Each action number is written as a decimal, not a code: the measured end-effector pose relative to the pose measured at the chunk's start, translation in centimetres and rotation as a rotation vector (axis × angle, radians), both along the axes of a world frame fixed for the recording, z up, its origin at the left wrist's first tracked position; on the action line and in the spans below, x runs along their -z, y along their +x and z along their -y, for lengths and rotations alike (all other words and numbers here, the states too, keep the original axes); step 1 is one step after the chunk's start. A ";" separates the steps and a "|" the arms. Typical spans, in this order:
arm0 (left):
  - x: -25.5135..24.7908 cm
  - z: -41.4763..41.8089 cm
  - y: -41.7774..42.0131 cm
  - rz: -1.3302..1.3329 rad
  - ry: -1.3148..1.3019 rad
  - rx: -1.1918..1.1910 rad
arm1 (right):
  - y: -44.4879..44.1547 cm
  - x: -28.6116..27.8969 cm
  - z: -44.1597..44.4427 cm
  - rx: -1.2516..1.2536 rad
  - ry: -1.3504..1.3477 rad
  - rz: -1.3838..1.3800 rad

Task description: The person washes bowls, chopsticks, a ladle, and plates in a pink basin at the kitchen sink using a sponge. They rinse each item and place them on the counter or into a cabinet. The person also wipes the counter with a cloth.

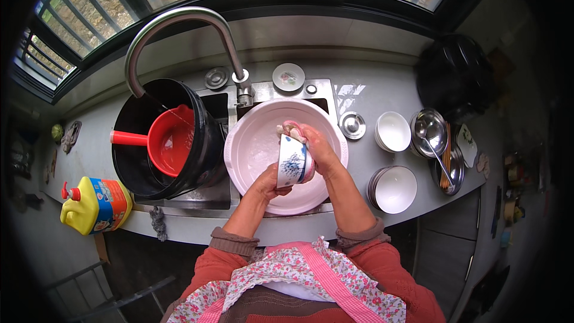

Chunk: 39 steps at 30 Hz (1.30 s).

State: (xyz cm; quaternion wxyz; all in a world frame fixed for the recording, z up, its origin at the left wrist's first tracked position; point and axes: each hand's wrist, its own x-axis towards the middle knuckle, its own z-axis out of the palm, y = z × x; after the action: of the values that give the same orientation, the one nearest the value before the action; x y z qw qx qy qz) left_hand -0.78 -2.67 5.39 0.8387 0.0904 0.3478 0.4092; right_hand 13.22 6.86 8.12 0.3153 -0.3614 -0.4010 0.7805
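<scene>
A white bowl with blue decoration is tilted on its side above a pale pink plastic basin. My left hand grips the bowl's lower left edge. In my right hand is a pink and white cloth, pressed against the bowl's upper right side; part of it shows beyond the bowl. The basin rests over the steel sink and its bottom looks wet. Left of it, a red plastic dipper sits in a black bucket, under the curved faucet, from which a thin stream runs.
A yellow pump bottle and a grey scourer are at left. Stacked white bowls, another bowl stack, a steel ladle, chopsticks and a pot lid stand at right. A small plate lies behind the basin.
</scene>
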 end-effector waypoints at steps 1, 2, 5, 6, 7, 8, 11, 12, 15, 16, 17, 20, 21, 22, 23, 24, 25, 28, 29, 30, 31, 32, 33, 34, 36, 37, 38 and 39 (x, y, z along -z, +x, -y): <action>-0.2 -0.1 0.1 0.041 -0.009 0.015 | -0.3 1.2 0.2 0.026 -0.143 -0.099; -0.6 0.1 0.4 0.153 0.008 -0.021 | -0.9 2.5 1.0 0.053 -0.284 -0.198; 0.0 -0.3 0.0 -0.069 0.203 -0.122 | -2.9 1.9 4.9 0.256 -0.300 -0.418; 0.0 -0.8 0.5 -0.274 0.102 -0.221 | -3.5 2.5 4.9 0.320 -0.359 -0.509; -0.2 -0.5 1.7 -0.493 0.236 -0.415 | -3.9 3.1 4.9 0.385 -0.416 -0.601; -0.1 -0.9 1.6 -0.765 0.302 -0.443 | -2.9 3.4 5.9 0.389 -0.557 -0.694; -1.9 -1.9 1.4 -1.371 0.477 -0.503 | -4.9 2.5 6.4 0.657 -0.846 -0.658; -2.0 -1.9 1.2 -1.457 0.491 -0.493 | -5.1 1.8 6.5 0.683 -0.867 -0.648; -1.3 -3.0 0.9 -1.712 0.649 -0.521 | -2.7 9.4 6.7 -0.083 -0.526 -1.374; -0.7 -3.1 -0.4 -1.843 0.635 -0.506 | -4.1 4.1 8.1 0.447 -0.739 -0.674; -0.5 -3.6 -1.2 -1.955 0.641 -0.480 | -3.7 3.0 8.7 0.435 -0.702 -0.528; 2.2 -5.5 -4.1 -2.077 0.758 -0.368 | -2.1 0.9 10.1 0.386 -0.466 -0.129; 2.3 -5.8 -4.4 -2.133 0.792 -0.271 | -1.2 1.5 9.9 0.278 -0.303 0.035; 2.6 -6.1 -4.5 -2.151 0.766 -0.177 | 0.0 2.3 9.6 0.168 -0.137 0.197; 2.9 -6.3 -4.5 -2.167 0.739 -0.084 | 0.9 3.0 9.5 0.056 0.027 0.359; 3.4 -6.6 -4.4 -2.188 0.706 0.007 | 1.0 3.2 9.8 0.074 0.243 0.497; 4.6 -6.7 -4.1 -2.223 0.708 0.010 | 1.2 2.5 10.1 0.057 0.294 0.537; 7.4 -6.8 -2.2 -2.212 0.696 0.090 | 1.5 0.7 10.9 0.058 0.533 0.623; 7.9 -6.7 -1.2 -2.130 0.678 0.160 | 1.5 0.9 11.0 0.061 0.556 0.602; 8.3 -6.8 -0.5 -2.042 0.664 0.225 | 1.6 1.0 10.9 0.067 0.583 0.586; 8.6 -6.7 -0.4 -1.805 0.523 0.246 | 1.7 1.1 10.9 0.072 0.609 0.569; 8.9 -6.6 -0.3 -1.565 0.386 0.261 | 2.0 0.9 11.0 0.036 0.636 0.593; 9.2 -6.6 -0.1 -1.321 0.257 0.268 | 2.2 0.0 11.0 -0.001 0.666 0.619; 9.4 -6.3 -0.2 -1.091 0.115 0.194 | 2.5 -0.4 10.9 -0.039 0.697 0.645; 9.7 -5.5 -0.4 -0.622 -0.154 0.050 | 3.0 -0.3 11.1 -0.070 0.773 0.711; 9.7 -5.3 -0.2 -0.427 -0.135 -0.027 | 3.2 -0.2 11.4 -0.086 0.810 0.743; 9.8 -5.2 0.2 -0.231 -0.115 -0.105 | 3.2 -0.4 11.6 -0.080 0.806 0.772; 9.7 -5.2 0.4 -0.037 -0.092 -0.187 | 3.1 -0.7 11.8 -0.078 0.805 0.797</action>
State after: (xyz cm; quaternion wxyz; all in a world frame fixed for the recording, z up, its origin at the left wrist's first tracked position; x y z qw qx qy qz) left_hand -0.37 2.48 -4.27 0.7936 0.0265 0.3885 0.4674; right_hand 16.30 -4.91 8.84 0.2234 -0.4644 -0.7680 0.3803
